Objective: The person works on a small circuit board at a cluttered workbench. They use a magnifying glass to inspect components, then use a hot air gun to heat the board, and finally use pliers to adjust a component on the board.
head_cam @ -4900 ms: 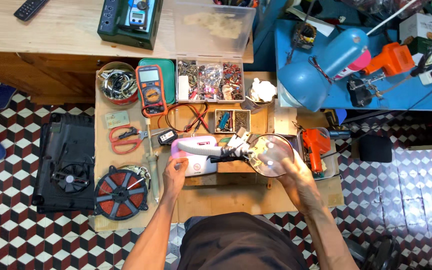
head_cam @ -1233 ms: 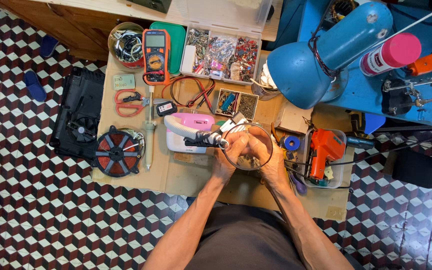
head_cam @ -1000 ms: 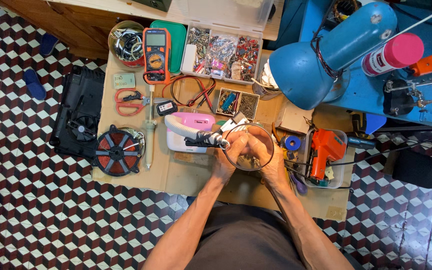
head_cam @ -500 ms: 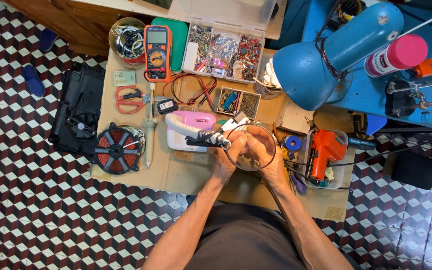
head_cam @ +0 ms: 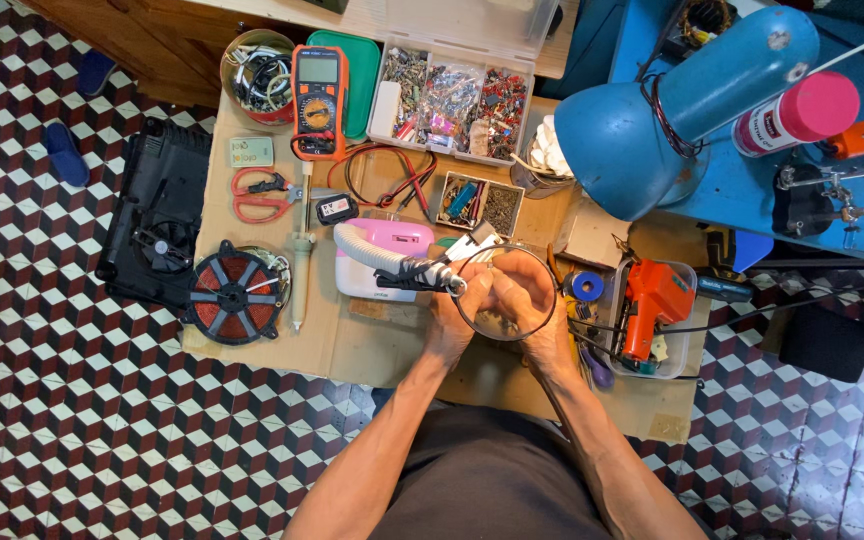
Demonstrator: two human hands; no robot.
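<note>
Since the earliest frame, both hands have come together from their spread positions and now meet under the round magnifier lens (head_cam: 505, 294); over the last second they have hardly shifted. The left hand (head_cam: 459, 310) is curled closed, its fingers bunched at the tip of the grey flexible arm (head_cam: 392, 262) that carries the lens. The right hand (head_cam: 527, 305) is also curled, pressed against the left one, seen partly through the glass. Whatever small piece the fingers pinch between them is too tiny and hidden to make out, so I cannot tell what either hand actually holds.

The lens ring hovers over the middle of the cardboard-covered tabletop (head_cam: 372, 345), just right of the pink-and-white box (head_cam: 382, 262) from which the flexible arm rises. Left of that lie a soldering-type tool (head_cam: 300, 262), red-handled scissors (head_cam: 260, 194) and a red-and-black coil disc (head_cam: 236, 293). Behind them sit an orange multimeter (head_cam: 318, 88) with red leads, a tin of wires (head_cam: 257, 72) and a clear parts organiser (head_cam: 452, 98). A blue desk lamp (head_cam: 652, 118) leans in from the right, and an orange tool (head_cam: 652, 305) rests in a clear tray near the right forearm.
</note>
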